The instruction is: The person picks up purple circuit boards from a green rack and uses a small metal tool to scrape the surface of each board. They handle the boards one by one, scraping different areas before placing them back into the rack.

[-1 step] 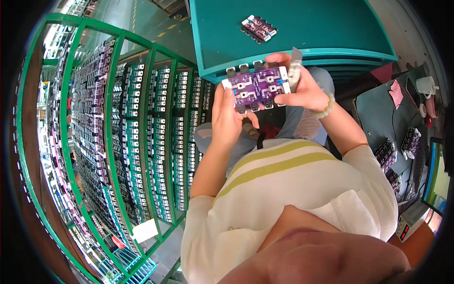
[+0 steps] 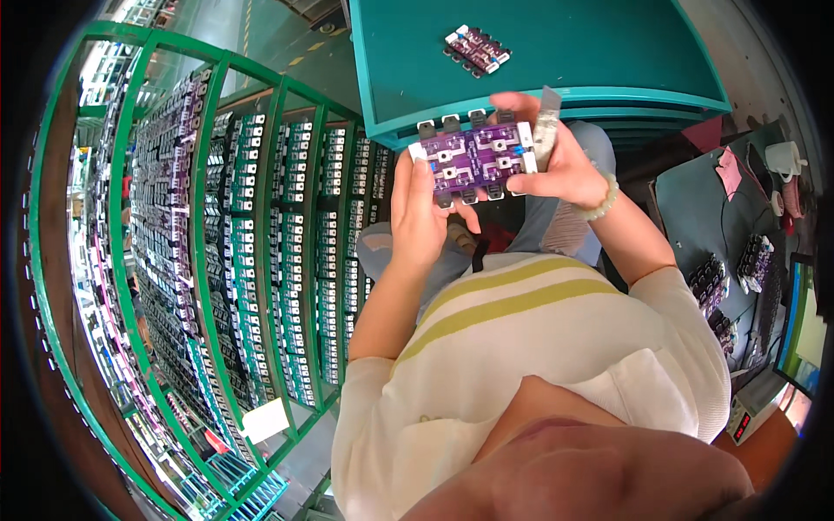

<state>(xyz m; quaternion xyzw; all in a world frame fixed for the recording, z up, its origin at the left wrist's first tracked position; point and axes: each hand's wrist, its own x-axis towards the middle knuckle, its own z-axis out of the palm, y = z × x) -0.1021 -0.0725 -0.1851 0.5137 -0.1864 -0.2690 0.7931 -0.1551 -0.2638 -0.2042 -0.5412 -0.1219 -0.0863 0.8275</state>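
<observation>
1. Here we are: the purple circuit board [image 2: 473,165] sits up between both hands, just short of the teal cabinet [image 2: 608,48] and its front edge.
2. Left hand [image 2: 417,213] grips the board's left end, thumb on top, other fingers partly hidden beneath.
3. Right hand [image 2: 565,169] pinches the opposite end, thumb at the near corner; a silvery strip [image 2: 546,130] juts up beside it.
4. Up on the cabinet top, a second board [image 2: 477,50] lies well apart, teal surface stretching between it and the edge.
5. Close on the left stands the green rack [image 2: 198,217], packed with rows of boards, hemming in that side.
6. Over right, a dark desk [image 2: 686,195] carries more boards [image 2: 754,263], a white cup [image 2: 784,159] and pink cloth [image 2: 728,176].
7. Writing now: pale markings on the held board, too small to read; a pale card [image 2: 265,421] low on the rack; red glowing characters on a boxy instrument [image 2: 754,408].
</observation>
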